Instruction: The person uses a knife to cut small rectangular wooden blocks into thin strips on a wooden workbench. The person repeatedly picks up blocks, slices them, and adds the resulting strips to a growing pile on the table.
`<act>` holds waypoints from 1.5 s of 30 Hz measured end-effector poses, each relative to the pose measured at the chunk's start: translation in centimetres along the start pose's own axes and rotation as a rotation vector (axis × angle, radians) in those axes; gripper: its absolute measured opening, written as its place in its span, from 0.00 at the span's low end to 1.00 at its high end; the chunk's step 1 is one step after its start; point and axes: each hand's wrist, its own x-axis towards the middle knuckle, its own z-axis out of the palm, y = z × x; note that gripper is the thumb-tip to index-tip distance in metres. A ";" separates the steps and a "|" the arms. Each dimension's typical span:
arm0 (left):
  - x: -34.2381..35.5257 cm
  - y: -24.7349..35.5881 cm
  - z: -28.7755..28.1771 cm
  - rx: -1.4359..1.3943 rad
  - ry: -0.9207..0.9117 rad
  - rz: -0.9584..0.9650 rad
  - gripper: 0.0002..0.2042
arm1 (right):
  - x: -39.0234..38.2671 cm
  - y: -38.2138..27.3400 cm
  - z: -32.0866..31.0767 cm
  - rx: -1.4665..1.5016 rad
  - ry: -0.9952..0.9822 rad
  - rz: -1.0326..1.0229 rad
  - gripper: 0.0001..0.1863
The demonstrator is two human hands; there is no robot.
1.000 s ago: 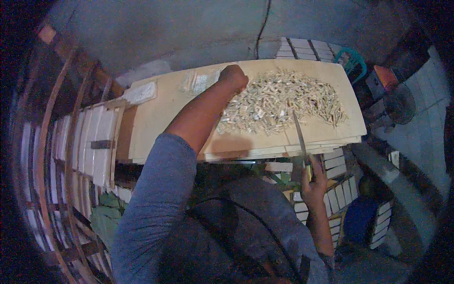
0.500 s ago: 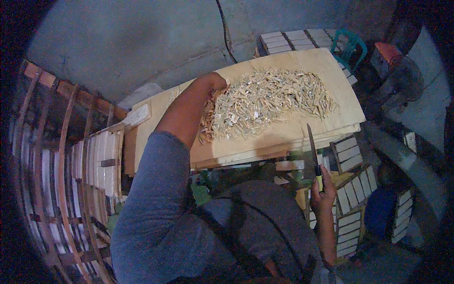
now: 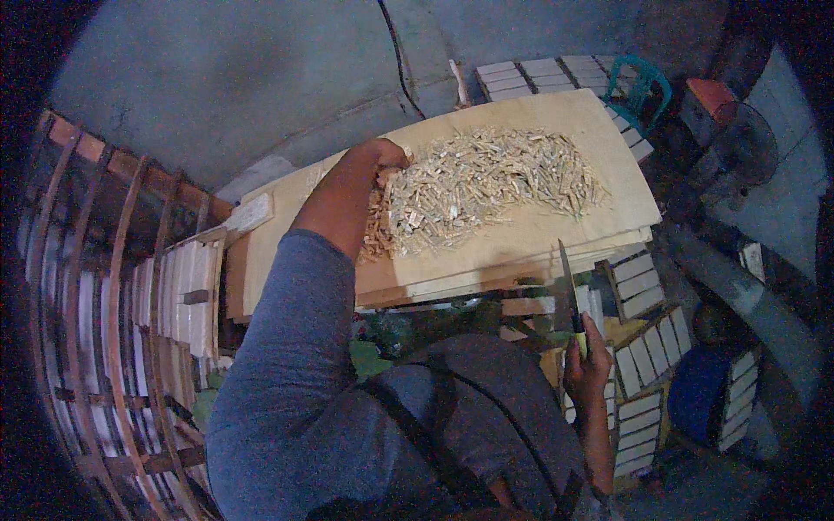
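Note:
A heap of short, pale wooden pieces (image 3: 486,178) is spread over the top sheet of a stack of plywood boards (image 3: 618,187). At the heap's left end, my left hand (image 3: 391,156) is bent down with its fingers curled among the pieces. What those fingers hold, if anything, is hidden. My right hand (image 3: 589,360) is closed around the handle of a knife (image 3: 568,273), in front of the boards' near edge. The knife's long blade points up and away from me, apart from the heap.
Leaning boards (image 3: 178,295) and a wooden slat rack (image 3: 113,260) stand at the left. Stacked pale blocks (image 3: 638,434) and a blue drum (image 3: 698,395) are at the right. A green plastic chair (image 3: 643,87) and a fan (image 3: 738,143) stand at the far right.
The view has shifted slightly. My right hand and the knife sit a little lower and further left. My left hand stays at the heap's left end, with only a small shift.

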 end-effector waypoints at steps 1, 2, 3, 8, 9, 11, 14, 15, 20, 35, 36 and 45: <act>-3.6 6.1 0.8 0.271 0.036 0.112 0.30 | -0.7 0.1 -0.5 -0.031 0.023 0.074 0.27; -7.1 8.2 0.6 0.522 0.105 0.184 0.30 | -0.8 0.0 -0.7 -0.057 0.030 0.076 0.27; -7.5 6.5 0.6 0.445 0.227 0.163 0.31 | -0.6 0.0 -0.6 -0.063 0.014 0.058 0.27; -6.3 2.3 -0.3 0.227 0.387 0.306 0.34 | -0.4 -0.7 -0.7 -0.061 -0.023 0.094 0.26; -6.6 1.8 -0.6 0.157 0.370 0.360 0.34 | -0.5 -0.7 -0.7 -0.061 -0.019 0.111 0.26; -8.9 2.4 -1.1 -0.117 0.358 0.476 0.34 | -0.9 -0.8 -0.5 -0.093 0.008 0.136 0.26; -14.2 3.6 -0.9 -0.036 0.399 0.527 0.32 | -0.9 -0.5 0.0 -0.076 0.034 0.127 0.26; -14.4 3.2 -0.1 0.029 0.434 0.549 0.32 | -0.9 -0.4 0.2 -0.017 0.037 0.130 0.26; -12.2 1.0 3.8 0.026 0.466 0.604 0.31 | -0.4 -1.5 1.3 0.055 -0.005 0.111 0.26; -14.6 0.6 5.0 -0.431 0.360 0.474 0.24 | -0.7 -5.5 3.9 -0.096 -0.021 -0.001 0.26; -14.2 0.0 5.3 -0.446 0.475 0.517 0.21 | -0.9 -5.4 4.2 -0.050 -0.027 0.015 0.26; -15.0 -5.7 5.3 -1.965 -0.283 0.786 0.18 | 0.8 -8.3 7.4 0.054 -0.090 -0.067 0.26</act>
